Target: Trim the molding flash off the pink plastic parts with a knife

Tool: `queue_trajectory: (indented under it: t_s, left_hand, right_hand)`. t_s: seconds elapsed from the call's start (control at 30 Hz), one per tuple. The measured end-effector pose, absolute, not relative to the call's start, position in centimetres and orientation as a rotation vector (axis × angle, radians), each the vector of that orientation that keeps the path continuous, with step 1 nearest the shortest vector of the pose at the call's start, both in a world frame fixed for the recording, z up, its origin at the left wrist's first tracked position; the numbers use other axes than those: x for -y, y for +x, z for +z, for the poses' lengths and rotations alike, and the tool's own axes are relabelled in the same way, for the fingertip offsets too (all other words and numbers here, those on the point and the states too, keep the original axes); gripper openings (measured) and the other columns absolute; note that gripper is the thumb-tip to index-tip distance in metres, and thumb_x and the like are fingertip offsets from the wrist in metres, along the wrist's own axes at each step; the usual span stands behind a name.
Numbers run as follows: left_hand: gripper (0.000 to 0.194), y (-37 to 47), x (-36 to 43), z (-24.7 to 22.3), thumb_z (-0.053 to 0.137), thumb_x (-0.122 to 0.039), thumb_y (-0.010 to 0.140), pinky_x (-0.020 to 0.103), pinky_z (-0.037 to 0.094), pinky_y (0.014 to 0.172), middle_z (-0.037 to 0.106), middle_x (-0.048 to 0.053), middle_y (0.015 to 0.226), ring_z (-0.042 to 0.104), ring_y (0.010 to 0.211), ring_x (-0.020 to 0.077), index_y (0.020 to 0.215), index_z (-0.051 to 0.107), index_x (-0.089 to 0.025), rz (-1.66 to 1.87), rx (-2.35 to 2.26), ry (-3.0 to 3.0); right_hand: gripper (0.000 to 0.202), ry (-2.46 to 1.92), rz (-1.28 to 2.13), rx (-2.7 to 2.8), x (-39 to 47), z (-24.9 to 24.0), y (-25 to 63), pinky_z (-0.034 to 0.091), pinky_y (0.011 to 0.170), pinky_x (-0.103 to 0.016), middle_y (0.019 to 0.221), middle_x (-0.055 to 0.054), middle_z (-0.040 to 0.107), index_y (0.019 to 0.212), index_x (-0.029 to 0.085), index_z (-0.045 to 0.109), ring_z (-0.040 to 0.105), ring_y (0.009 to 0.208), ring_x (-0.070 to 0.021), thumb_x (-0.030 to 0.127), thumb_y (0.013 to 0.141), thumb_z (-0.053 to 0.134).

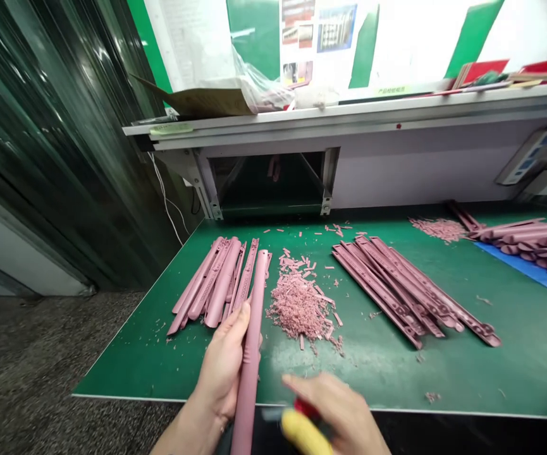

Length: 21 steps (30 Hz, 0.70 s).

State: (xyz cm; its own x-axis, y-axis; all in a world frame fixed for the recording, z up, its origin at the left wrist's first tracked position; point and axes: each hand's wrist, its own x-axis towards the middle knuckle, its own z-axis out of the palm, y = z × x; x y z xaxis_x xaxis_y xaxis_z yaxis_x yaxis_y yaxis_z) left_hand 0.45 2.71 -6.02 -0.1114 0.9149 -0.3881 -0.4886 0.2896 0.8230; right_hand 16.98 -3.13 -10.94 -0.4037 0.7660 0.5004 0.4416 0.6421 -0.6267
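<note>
Down near the front edge of the green surface [444, 373], the left hand [223, 366] is wrapped around a long pink plastic strip [253, 335], which runs from below the wrist up over the surface, its far end reaching beside the left pile of pink strips [214, 281]. The right hand [344, 411] is closed on a yellow-handled tool [304, 433] (blurred, with a bit of red showing), just right of the held strip. A heap of pink shavings [299, 306] lies just beyond both hands, and a second pile of strips [406, 287] lies farther right, well apart.
</note>
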Motion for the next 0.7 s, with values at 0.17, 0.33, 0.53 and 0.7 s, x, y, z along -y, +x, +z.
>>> queue_trajectory:
  t_s: [0.17,0.33,0.53,0.7]
  left_hand:
    - [0.031,1.4,-1.7,-5.9,0.076,-0.042,0.070,0.013,0.033,0.038,0.050,-0.007,0.051,0.039,0.040,0.0028,0.081,0.061,-0.017,1.276,-1.125,0.490]
    - [0.033,1.8,-1.0,-5.7,0.079,-0.040,0.067,0.016,0.032,0.035,0.049,-0.007,0.046,0.039,0.036,0.0054,0.090,0.068,-0.019,1.231,-1.125,0.501]
    - [0.050,2.4,0.3,-6.5,0.075,-0.048,0.067,0.019,0.028,0.031,0.045,-0.007,0.042,0.036,0.032,0.0072,0.107,0.070,-0.018,1.106,-1.126,0.600]
    - [0.062,2.3,1.1,-7.5,0.078,-0.051,0.062,0.014,0.026,0.033,0.045,-0.006,0.049,0.034,0.037,0.0043,0.113,0.064,-0.018,1.093,-1.012,0.507]
  right_hand:
    - [0.018,-0.949,0.453,1.818,0.3,-9.7,16.4,0.048,0.060,-0.029,0.076,-0.007,0.070,0.100,0.018,0.071,0.062,0.065,-0.0180,0.026,0.085,0.065]
    - [0.018,-1.001,0.394,1.767,-0.5,-9.2,16.7,0.049,0.063,-0.030,0.079,-0.006,0.071,0.101,0.019,0.071,0.063,0.068,-0.0182,0.022,0.084,0.064]
    - [0.015,-1.099,0.285,1.631,-4.6,-6.3,18.9,0.051,0.068,-0.031,0.085,-0.006,0.073,0.095,0.021,0.074,0.065,0.074,-0.0196,0.026,0.084,0.066]
    - [0.020,-1.114,0.266,1.549,-5.7,-5.5,20.2,0.053,0.074,-0.029,0.093,-0.006,0.072,0.104,0.020,0.072,0.066,0.083,-0.0185,0.026,0.087,0.062]
